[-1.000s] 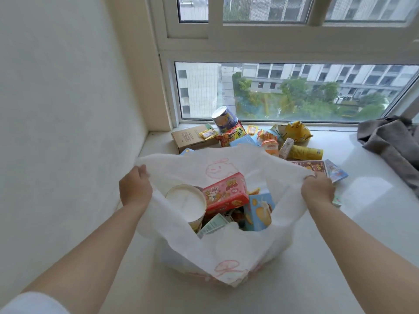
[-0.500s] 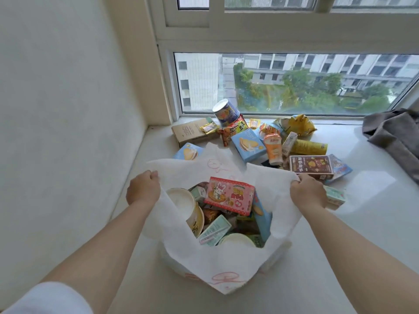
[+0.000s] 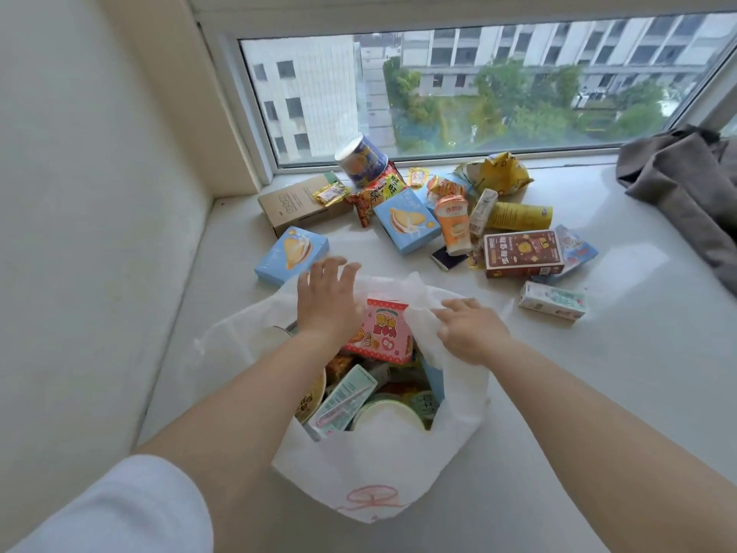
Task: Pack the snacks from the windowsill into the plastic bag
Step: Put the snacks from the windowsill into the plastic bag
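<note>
Left hand, fingers spread and empty, hovers over the plastic bag on the windowsill. The nearest blue snack box lies at eleven o'clock, long axis toward one o'clock. Right hand pinches the bag's rim.

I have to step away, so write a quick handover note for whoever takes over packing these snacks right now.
Left hand: open, fingers spread over the far rim of the plastic bag, holding nothing.
Right hand: fingers resting on the bag's right edge; grip unclear.
Done: bag stands on the windowsill, holding the pink box, cups and packets.
Left: blue box nearest the left hand, brown box, mint carton, and the pile by the window.
</note>
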Motion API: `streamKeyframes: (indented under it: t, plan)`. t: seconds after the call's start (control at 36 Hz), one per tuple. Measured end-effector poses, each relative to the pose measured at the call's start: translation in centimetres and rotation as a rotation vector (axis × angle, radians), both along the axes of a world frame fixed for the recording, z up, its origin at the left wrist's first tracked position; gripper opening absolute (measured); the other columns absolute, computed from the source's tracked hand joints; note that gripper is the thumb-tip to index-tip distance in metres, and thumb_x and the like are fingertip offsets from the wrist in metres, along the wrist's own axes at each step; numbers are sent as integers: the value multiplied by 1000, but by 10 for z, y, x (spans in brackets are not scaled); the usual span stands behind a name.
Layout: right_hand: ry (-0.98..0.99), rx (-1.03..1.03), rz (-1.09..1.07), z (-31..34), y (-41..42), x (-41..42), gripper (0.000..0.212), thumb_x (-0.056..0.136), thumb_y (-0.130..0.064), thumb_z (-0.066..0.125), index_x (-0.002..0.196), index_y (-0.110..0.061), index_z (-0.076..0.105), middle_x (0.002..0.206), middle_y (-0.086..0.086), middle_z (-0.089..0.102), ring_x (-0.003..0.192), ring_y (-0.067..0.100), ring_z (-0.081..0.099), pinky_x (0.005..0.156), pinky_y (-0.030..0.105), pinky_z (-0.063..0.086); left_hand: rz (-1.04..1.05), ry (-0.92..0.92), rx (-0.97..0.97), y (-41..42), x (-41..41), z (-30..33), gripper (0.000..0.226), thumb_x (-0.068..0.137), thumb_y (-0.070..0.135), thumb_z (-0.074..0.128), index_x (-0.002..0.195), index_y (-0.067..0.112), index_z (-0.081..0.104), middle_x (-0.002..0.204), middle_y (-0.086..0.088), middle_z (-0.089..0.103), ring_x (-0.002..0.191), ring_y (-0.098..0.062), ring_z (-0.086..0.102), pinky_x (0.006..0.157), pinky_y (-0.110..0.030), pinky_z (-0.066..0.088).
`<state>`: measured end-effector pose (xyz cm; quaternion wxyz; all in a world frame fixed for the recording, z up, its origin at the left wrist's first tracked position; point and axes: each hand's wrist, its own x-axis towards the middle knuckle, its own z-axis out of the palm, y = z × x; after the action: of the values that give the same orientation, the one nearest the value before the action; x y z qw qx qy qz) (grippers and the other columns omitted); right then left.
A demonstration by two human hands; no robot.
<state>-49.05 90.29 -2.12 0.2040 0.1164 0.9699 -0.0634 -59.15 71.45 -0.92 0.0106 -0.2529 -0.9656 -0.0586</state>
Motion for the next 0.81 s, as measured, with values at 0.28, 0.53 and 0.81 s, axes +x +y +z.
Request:
streamKeyframes:
  t: [0.28,0.53,0.81]
  plan:
    - [321,-323,-390,-16,78,-14,49,94,-31,48,141,-22,38,144,2,38,131,22,36,105,38,32,-121,-73,45,123,-16,-7,48,96,38,42,141,23,37,147,1,32,136,-22,23,112,-41,18]
    - [114,-162,-431,-57,186,-39,50,90,-22,48,139,-16,36,137,10,39,124,29,36,100,41,35,-116,-168,6,238,-45,-48,46,94,38,44,136,22,42,139,-3,40,127,-26,35,102,-39,31]
    - [172,-4,-332,-96,281,-89,60,86,-35,61,139,-18,37,142,8,35,129,28,32,105,41,32,128,-413,31,310,-96,-109,49,91,38,53,132,12,43,132,-10,43,122,-26,42,98,-39,39]
